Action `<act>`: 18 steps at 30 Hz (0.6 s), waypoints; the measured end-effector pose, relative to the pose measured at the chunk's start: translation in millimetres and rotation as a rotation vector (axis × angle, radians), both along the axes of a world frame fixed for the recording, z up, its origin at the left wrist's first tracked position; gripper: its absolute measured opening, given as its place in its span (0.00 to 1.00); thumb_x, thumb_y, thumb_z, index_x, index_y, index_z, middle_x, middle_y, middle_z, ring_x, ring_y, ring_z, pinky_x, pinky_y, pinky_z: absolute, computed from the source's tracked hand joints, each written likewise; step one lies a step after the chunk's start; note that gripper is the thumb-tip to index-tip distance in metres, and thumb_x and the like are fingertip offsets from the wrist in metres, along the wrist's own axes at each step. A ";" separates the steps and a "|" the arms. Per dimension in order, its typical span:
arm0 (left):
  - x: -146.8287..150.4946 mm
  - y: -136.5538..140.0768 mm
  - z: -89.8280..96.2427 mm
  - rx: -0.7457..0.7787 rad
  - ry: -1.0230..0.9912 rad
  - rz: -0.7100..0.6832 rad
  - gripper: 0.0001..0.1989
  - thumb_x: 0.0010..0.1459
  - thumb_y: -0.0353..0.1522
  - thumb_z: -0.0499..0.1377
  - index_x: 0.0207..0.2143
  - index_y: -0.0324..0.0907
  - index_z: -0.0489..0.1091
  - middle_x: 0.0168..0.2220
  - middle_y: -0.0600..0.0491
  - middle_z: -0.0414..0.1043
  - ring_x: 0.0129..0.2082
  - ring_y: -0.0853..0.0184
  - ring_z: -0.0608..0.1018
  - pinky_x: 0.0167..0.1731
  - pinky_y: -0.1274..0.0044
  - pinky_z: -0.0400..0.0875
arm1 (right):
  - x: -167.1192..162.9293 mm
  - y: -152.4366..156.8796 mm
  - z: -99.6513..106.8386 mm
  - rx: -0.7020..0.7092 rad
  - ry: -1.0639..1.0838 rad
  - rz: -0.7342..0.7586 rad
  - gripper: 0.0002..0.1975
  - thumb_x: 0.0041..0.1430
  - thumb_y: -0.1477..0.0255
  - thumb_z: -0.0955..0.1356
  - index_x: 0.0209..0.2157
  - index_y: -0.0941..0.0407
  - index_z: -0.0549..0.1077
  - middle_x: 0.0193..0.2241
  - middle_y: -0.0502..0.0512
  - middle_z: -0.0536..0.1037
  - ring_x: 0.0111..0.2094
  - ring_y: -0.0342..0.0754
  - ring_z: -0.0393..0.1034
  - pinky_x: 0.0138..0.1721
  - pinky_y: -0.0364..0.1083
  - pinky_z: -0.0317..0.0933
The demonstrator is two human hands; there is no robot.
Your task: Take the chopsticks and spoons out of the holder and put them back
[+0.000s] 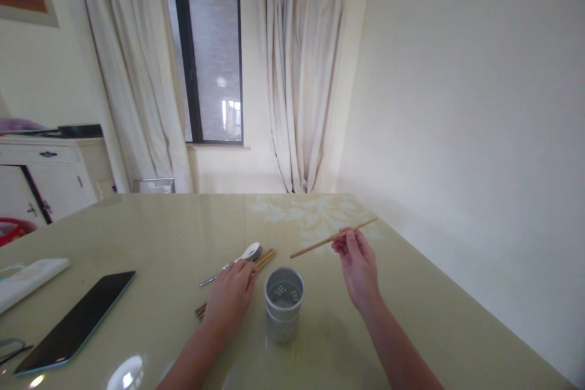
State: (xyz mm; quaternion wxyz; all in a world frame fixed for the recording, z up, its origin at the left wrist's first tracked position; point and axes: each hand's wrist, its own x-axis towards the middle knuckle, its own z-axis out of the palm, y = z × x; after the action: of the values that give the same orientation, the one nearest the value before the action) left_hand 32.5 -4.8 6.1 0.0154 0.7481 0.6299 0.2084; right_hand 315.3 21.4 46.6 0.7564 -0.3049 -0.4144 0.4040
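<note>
Jutting through right-hand fingers (351, 241) — chopstick (320, 244)

wooden chopstick (315, 247): raised, slanted | chopstick bundle (265, 259): lying diagonally | grey cup (283, 320): upright, near bundle

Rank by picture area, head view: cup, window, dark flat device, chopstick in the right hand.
Largest to smallest:
1. Window
2. Dark flat device
3. Cup
4. Chopstick in the right hand, long but very thin

Apparent area only; the window is farthest away.
</note>
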 end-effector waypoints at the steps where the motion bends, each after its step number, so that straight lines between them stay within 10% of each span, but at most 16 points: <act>1: -0.4 -0.2 -0.2 -0.018 0.052 0.020 0.13 0.72 0.31 0.51 0.44 0.44 0.76 0.47 0.46 0.80 0.50 0.56 0.79 0.52 0.66 0.70 | -4.5 -3.4 -0.1 0.015 -0.042 0.027 0.21 0.57 0.50 0.78 0.37 0.53 0.80 0.28 0.51 0.79 0.30 0.47 0.72 0.35 0.46 0.67; 9: -2.8 -0.4 2.4 -0.115 0.120 0.072 0.10 0.69 0.30 0.54 0.41 0.46 0.76 0.47 0.48 0.80 0.51 0.57 0.80 0.51 0.69 0.68 | -42.7 -25.6 -9.7 -0.020 -0.425 0.292 0.20 0.61 0.50 0.75 0.32 0.55 0.81 0.26 0.52 0.77 0.30 0.49 0.71 0.35 0.46 0.66; 18: -4.2 -0.4 1.6 -0.101 0.033 0.063 0.09 0.68 0.31 0.55 0.37 0.45 0.75 0.42 0.47 0.81 0.47 0.55 0.81 0.47 0.70 0.69 | -41.5 -24.5 -10.1 -0.042 -0.496 0.250 0.20 0.61 0.51 0.75 0.30 0.54 0.82 0.26 0.51 0.76 0.30 0.48 0.67 0.34 0.46 0.61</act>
State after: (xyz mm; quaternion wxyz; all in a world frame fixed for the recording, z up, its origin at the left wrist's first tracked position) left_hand 28.3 -5.2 7.7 0.0361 0.7295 0.6631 0.1641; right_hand 273.7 -3.1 36.4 0.5697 -0.3567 -0.6128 0.4156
